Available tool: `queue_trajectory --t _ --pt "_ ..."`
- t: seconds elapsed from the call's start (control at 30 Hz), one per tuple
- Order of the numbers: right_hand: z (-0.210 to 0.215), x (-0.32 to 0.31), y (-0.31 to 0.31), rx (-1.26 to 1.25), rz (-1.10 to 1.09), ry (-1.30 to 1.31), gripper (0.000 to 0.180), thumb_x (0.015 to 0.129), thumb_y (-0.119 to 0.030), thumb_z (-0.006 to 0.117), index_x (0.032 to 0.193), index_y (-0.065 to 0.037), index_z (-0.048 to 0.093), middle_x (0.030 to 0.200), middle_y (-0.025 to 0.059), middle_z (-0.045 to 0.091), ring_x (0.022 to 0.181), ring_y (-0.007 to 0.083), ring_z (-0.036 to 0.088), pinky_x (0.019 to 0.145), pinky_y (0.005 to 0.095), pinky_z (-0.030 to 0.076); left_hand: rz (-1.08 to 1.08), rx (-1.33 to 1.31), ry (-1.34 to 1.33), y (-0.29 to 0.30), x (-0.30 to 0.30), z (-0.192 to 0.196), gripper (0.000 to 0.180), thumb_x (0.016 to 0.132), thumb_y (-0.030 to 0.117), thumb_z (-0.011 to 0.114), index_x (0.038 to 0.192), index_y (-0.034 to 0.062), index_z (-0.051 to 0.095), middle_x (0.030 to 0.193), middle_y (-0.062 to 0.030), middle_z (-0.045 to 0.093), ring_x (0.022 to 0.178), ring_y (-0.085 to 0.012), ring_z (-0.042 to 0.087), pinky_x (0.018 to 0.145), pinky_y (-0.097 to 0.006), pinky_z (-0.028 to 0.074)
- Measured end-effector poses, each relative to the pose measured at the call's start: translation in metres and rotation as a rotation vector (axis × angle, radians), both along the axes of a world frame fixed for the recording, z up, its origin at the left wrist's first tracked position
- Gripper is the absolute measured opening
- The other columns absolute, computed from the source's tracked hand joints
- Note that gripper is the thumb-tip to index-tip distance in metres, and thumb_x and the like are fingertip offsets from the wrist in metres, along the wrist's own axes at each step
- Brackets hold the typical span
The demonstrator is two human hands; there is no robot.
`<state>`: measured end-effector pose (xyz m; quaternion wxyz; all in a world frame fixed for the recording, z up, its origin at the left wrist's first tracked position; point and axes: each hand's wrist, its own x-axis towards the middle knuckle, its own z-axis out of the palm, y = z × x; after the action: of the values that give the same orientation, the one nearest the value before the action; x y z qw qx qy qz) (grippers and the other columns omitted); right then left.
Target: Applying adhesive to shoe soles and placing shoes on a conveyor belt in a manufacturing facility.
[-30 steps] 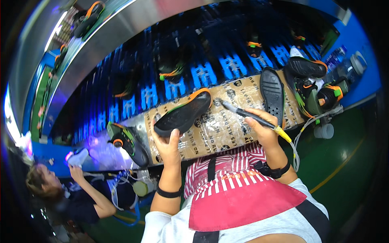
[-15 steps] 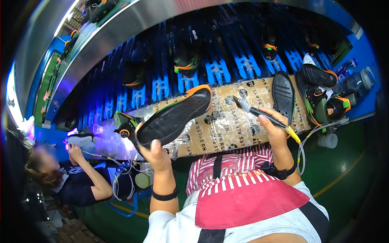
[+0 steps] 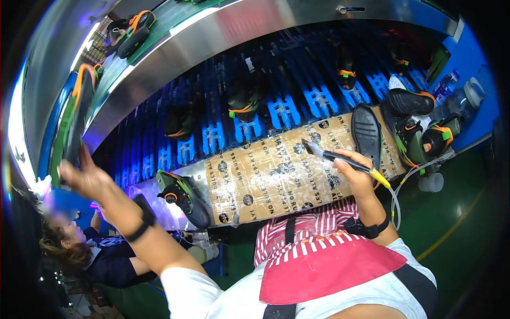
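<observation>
My left hand (image 3: 89, 178) reaches far to the left, closed around the lower end of a black shoe sole (image 3: 79, 119) with an orange edge. The sole stands steeply, seen almost edge-on, near a green conveyor belt. Over the cardboard-covered bench (image 3: 249, 181), my right hand (image 3: 357, 174) grips a brush (image 3: 345, 159) with a black handle and a yellow end, where a pale tube joins it. Its bristles point left, above the cardboard and touching nothing I can see. A second black sole (image 3: 366, 130) lies on the bench, just beyond my right hand.
A black-green shoe (image 3: 183, 199) rests at the bench's left end. More shoes (image 3: 419, 130) are piled at the right, beside plastic bottles (image 3: 459, 93). Behind the bench, blue racks (image 3: 284, 111) carry several shoes under a metal edge. A co-worker (image 3: 79, 244) is at the lower left.
My left hand has carried the sole from above the bench up and far to the left, turning it steep. My right hand keeps the brush in nearly the same place. The view has shifted slightly.
</observation>
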<state>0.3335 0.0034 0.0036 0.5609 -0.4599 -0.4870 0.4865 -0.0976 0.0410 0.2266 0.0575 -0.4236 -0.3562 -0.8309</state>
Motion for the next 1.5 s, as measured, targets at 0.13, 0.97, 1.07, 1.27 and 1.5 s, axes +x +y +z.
queue_trajectory --t 0.13,0.97,1.07,1.27,1.5 --pt "0.006 -0.002 -0.005 -0.004 0.033 0.011 0.024 0.076 -0.006 0.063 0.098 0.003 0.061 0.075 0.0047 0.062 0.064 0.0066 0.055 0.058 0.0175 0.043 -0.025 -0.398 -0.162 0.031 -0.067 0.026 0.091 0.074 0.027 0.07 0.134 0.0 0.007 0.121 -0.0136 0.043 0.102 -0.036 0.047 0.085 -0.046 0.042" --pt "0.003 0.003 -0.006 -0.029 0.038 0.054 0.025 0.075 -0.008 0.065 0.097 0.004 0.061 0.074 0.0042 0.061 0.063 0.0063 0.054 0.058 0.0178 0.043 0.835 -1.326 -0.025 -0.078 -0.026 -0.26 0.091 0.06 0.032 0.075 0.129 -0.0023 0.027 0.11 -0.0237 0.052 0.098 -0.0359 0.054 0.086 -0.038 0.041" --pt "0.006 -0.003 -0.007 -0.031 0.05 0.032 0.025 0.075 -0.007 0.064 0.097 0.004 0.061 0.073 0.0036 0.061 0.063 0.0061 0.053 0.058 0.0179 0.043 0.852 -1.177 -0.055 -0.082 -0.057 -0.266 0.058 0.059 0.031 0.077 0.1 -0.0042 0.055 0.093 -0.0173 0.061 0.082 -0.0291 0.06 0.075 -0.035 0.047" --pt "0.007 -0.012 -0.003 -0.091 0.067 -0.018 0.027 0.075 -0.007 0.063 0.099 0.005 0.059 0.072 0.0063 0.061 0.064 0.0084 0.055 0.06 0.0186 0.044 0.5 -0.854 -0.326 -0.079 -0.09 -0.249 0.037 0.067 0.02 0.074 0.089 -0.0041 0.059 0.081 -0.0109 0.063 0.065 -0.016 0.06 0.06 -0.028 0.048" --pt "0.012 -0.028 0.0 -0.08 0.026 -0.129 0.024 0.074 -0.005 0.063 0.096 0.003 0.061 0.071 0.0039 0.062 0.062 0.0062 0.055 0.058 0.0174 0.042 0.807 -1.096 -0.024 0.016 -0.16 -0.207 0.061 0.061 0.036 0.074 0.101 -0.0049 0.055 0.095 -0.0183 0.06 0.083 -0.03 0.059 0.076 -0.036 0.046"
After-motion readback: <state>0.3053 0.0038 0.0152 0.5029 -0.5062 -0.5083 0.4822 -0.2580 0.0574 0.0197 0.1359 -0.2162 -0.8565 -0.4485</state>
